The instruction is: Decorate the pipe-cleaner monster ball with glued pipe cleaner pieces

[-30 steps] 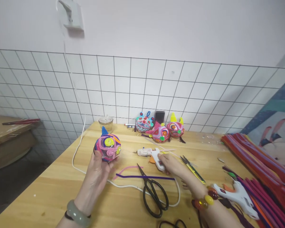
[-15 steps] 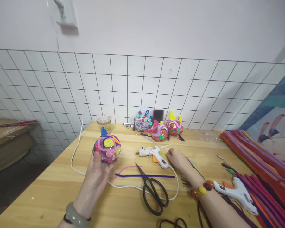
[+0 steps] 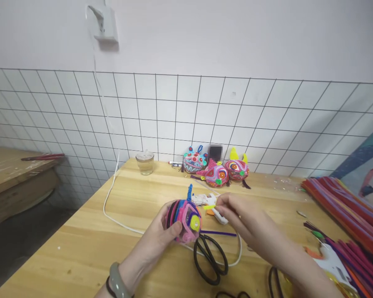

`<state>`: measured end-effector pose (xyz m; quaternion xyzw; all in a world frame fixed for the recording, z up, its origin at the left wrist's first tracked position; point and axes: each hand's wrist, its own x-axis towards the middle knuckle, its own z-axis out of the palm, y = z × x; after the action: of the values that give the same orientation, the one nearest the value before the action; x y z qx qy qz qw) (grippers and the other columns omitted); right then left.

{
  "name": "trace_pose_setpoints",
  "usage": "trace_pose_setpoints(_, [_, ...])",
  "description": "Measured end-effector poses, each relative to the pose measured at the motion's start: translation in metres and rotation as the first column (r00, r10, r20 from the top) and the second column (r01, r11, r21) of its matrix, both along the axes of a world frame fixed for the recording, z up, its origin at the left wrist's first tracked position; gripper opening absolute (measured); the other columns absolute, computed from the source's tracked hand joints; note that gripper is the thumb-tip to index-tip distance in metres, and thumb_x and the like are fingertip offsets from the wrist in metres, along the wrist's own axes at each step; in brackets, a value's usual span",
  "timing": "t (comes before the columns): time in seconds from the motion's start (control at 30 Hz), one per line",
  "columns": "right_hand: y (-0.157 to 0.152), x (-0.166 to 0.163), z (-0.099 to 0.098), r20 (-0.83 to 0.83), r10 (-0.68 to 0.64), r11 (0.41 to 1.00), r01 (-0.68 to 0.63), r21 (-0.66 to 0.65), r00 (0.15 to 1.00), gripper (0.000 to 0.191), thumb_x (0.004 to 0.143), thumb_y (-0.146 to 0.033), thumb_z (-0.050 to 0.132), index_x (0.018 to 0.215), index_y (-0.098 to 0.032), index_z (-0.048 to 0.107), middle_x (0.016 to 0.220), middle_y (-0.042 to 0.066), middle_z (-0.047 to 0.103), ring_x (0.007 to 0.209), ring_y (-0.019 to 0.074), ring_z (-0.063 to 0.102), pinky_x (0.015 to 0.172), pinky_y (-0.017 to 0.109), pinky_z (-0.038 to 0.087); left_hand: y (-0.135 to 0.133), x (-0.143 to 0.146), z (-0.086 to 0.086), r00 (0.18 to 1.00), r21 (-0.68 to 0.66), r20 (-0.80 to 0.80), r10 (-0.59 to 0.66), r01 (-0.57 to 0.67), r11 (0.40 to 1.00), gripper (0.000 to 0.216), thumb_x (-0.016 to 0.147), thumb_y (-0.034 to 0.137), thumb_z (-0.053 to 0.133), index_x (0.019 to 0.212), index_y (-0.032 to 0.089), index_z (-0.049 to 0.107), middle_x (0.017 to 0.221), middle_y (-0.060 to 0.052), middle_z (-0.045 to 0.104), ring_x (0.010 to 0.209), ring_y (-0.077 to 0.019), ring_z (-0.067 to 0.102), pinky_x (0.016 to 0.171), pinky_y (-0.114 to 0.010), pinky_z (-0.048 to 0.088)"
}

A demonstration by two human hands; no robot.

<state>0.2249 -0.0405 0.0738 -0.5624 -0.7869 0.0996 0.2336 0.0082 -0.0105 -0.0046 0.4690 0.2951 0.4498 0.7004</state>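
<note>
My left hand (image 3: 157, 242) is wrapped round a colourful pipe-cleaner ball (image 3: 184, 216) with a blue horn and a yellow eye, held low over the wooden table (image 3: 90, 244). My right hand (image 3: 239, 217) pinches a small yellow-green pipe-cleaner piece (image 3: 209, 207) right beside the ball. Behind them lies a white glue gun (image 3: 209, 205), partly hidden. Black scissors (image 3: 209, 258) and a purple pipe cleaner (image 3: 220, 234) lie just under the hands.
Three finished pipe-cleaner figures (image 3: 216, 170) stand by the tiled wall, with a glass jar (image 3: 144, 162) to their left. A white cord (image 3: 112, 198) runs up to a wall socket (image 3: 105, 24). Pipe-cleaner bundles (image 3: 345, 211) and a second glue gun (image 3: 334, 265) lie right.
My left hand brought the ball down and rightwards, turning it. My right hand left the glue gun, picked up a yellow-green piece and moved it to the ball.
</note>
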Motion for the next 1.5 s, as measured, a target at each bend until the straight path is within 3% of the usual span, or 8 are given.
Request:
trace_pose_setpoints(0.17, [-0.013, -0.017, -0.001, 0.238, 0.098, 0.983, -0.130, 0.126, 0.966, 0.015, 0.093, -0.020, 0.039, 0.080, -0.022, 0.048, 0.070, -0.001, 0.058, 0.061, 0.0146, 0.056, 0.053, 0.024, 0.037, 0.000, -0.002, 0.003, 0.995, 0.069, -0.029, -0.092, 0.094, 0.993, 0.061, 0.068, 0.046, 0.071, 0.122, 0.023, 0.054, 0.125, -0.012, 0.059, 0.117, -0.0283, 0.051, 0.098, -0.038, 0.038])
trace_pose_setpoints(0.33, [-0.016, -0.018, 0.001, 0.336, 0.164, 0.981, -0.190, 0.046, 0.928, 0.019, 0.082, -0.003, 0.044, 0.084, -0.020, 0.052, 0.080, 0.002, 0.060, 0.063, 0.0149, 0.059, 0.054, 0.023, 0.042, -0.002, -0.005, 0.008, 0.988, 0.058, -0.051, -0.148, 0.151, 0.987, 0.061, 0.069, 0.044, 0.071, 0.124, 0.023, 0.053, 0.128, -0.011, 0.057, 0.118, -0.0283, 0.050, 0.097, -0.039, 0.037])
trace_pose_setpoints(0.73, [-0.014, -0.027, 0.006, 0.362, 0.202, 0.978, -0.170, -0.117, 0.910, 0.017, 0.083, -0.004, 0.050, 0.093, -0.016, 0.058, 0.090, 0.008, 0.059, 0.077, 0.0207, 0.059, 0.065, 0.031, 0.048, -0.003, -0.005, 0.013, 0.971, 0.106, -0.147, -0.188, 0.205, 0.973, 0.049, 0.076, 0.040, 0.065, 0.121, 0.024, 0.053, 0.124, -0.007, 0.058, 0.117, -0.0245, 0.049, 0.098, -0.036, 0.037])
trace_pose_setpoints(0.87, [-0.013, -0.025, 0.001, 0.361, 0.219, 0.976, -0.212, -0.060, 0.907, 0.017, 0.083, -0.005, 0.049, 0.092, -0.016, 0.057, 0.088, 0.008, 0.059, 0.074, 0.0196, 0.058, 0.062, 0.029, 0.047, -0.002, -0.005, 0.014, 0.968, 0.100, -0.158, -0.195, 0.212, 0.972, 0.050, 0.076, 0.040, 0.066, 0.121, 0.023, 0.053, 0.122, -0.008, 0.059, 0.116, -0.0243, 0.049, 0.098, -0.036, 0.036])
trace_pose_setpoints(1.1, [-0.013, -0.022, -0.003, 0.377, 0.236, 0.939, -0.311, 0.149, 0.895, 0.023, 0.082, -0.002, 0.041, 0.087, -0.019, 0.056, 0.080, 0.004, 0.060, 0.068, 0.0164, 0.058, 0.057, 0.024, 0.042, -0.002, -0.007, 0.009, 0.960, 0.049, -0.182, -0.211, 0.223, 0.974, 0.050, 0.074, 0.039, 0.068, 0.119, 0.020, 0.054, 0.117, -0.010, 0.061, 0.110, -0.0271, 0.052, 0.092, -0.039, 0.040])
trace_pose_setpoints(1.5, [-0.014, -0.026, 0.000, 0.439, 0.255, 0.920, -0.356, 0.163, 0.861, 0.021, 0.084, -0.008, 0.046, 0.090, -0.021, 0.061, 0.078, 0.003, 0.057, 0.065, 0.0146, 0.054, 0.055, 0.023, 0.038, -0.003, -0.007, 0.010, 0.957, -0.016, -0.198, -0.213, 0.214, 0.977, 0.046, 0.073, 0.030, 0.070, 0.115, 0.022, 0.055, 0.113, -0.006, 0.061, 0.107, -0.0242, 0.053, 0.089, -0.035, 0.040])
